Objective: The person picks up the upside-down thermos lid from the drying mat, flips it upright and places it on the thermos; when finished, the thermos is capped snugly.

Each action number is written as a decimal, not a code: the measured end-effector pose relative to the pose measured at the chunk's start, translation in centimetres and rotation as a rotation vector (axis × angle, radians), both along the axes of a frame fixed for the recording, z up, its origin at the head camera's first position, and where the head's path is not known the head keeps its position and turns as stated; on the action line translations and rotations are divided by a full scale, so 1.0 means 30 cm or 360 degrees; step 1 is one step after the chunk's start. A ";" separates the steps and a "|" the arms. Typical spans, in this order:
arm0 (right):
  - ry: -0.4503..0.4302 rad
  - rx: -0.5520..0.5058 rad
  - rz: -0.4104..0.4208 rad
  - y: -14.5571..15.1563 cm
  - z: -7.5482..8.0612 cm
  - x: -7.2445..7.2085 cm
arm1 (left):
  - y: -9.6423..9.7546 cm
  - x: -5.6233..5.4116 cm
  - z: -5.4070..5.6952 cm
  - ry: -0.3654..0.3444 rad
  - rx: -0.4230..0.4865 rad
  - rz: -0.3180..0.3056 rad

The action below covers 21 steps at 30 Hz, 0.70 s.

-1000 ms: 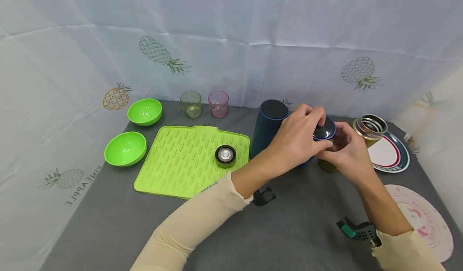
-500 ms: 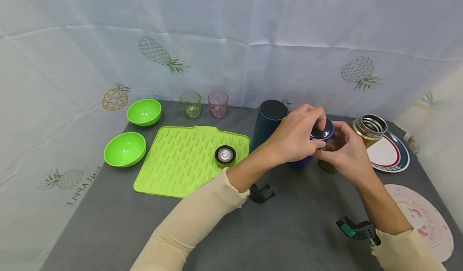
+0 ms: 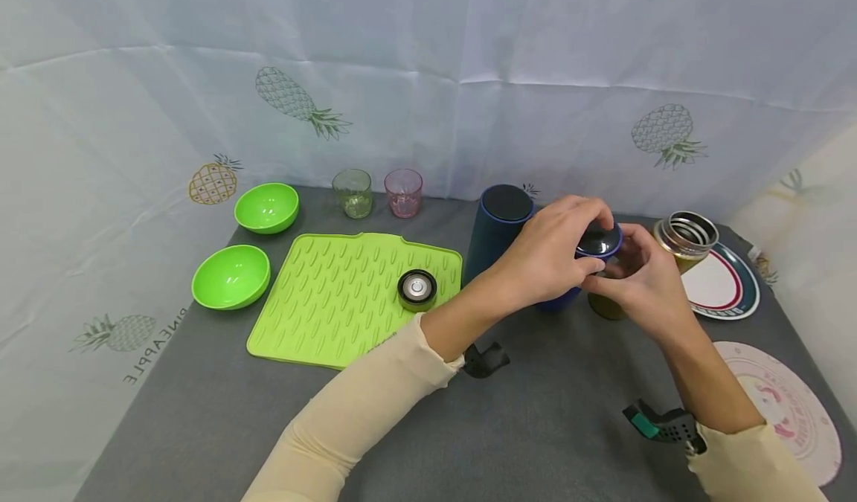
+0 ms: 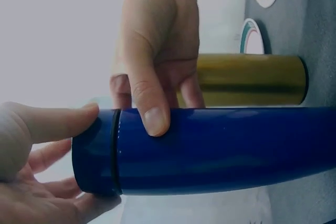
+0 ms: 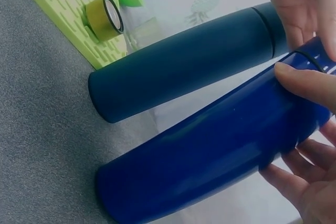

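A glossy blue thermos flask [image 4: 226, 150] stands upright on the table, its cap [image 3: 598, 242] on top. My left hand [image 3: 552, 256] grips that cap from above, fingers and thumb around its sides. Just below the cap seam, my right hand [image 3: 639, 282] holds the flask's body, thumb on the near side and fingers behind, as the right wrist view also shows. Close by on the left is a dark teal flask [image 5: 194, 61] with its cap on. Behind my right hand stands a gold flask [image 3: 684, 242], its steel mouth uncovered. In the head view, my hands hide much of the blue flask.
A gold and black lid [image 3: 417, 289] lies on the lime-green drying mat [image 3: 335, 301]. Two green bowls [image 3: 231, 277] are at the left, two small glasses [image 3: 404, 192] at the back. A rimmed plate [image 3: 719, 286] and a pinkish round mat [image 3: 790, 405] lie at right.
Both hands keep hold of the blue flask and its cap. The flask's top and my hands shift slightly left, then slightly back right. Everything else stays in place.
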State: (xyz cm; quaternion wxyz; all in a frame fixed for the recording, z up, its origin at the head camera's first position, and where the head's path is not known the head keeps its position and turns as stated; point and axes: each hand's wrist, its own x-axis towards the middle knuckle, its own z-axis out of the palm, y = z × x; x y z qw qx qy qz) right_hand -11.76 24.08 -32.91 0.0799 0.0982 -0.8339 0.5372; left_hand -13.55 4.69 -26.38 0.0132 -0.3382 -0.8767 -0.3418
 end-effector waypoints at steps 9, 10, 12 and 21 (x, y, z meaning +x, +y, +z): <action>-0.0011 0.0031 -0.0027 0.000 0.002 -0.010 | -0.001 0.012 -0.007 0.0083 -0.0027 0.0137; -0.0016 0.0028 -0.0028 0.000 0.002 -0.010 | 0.000 0.012 -0.007 0.0090 -0.0034 0.0140; -0.0032 -0.0016 -0.0021 0.001 0.000 -0.013 | 0.003 0.011 -0.009 0.0108 -0.0042 0.0143; -0.0059 -0.0326 0.0112 0.006 -0.014 -0.028 | 0.019 0.007 -0.027 0.0182 -0.0069 0.0180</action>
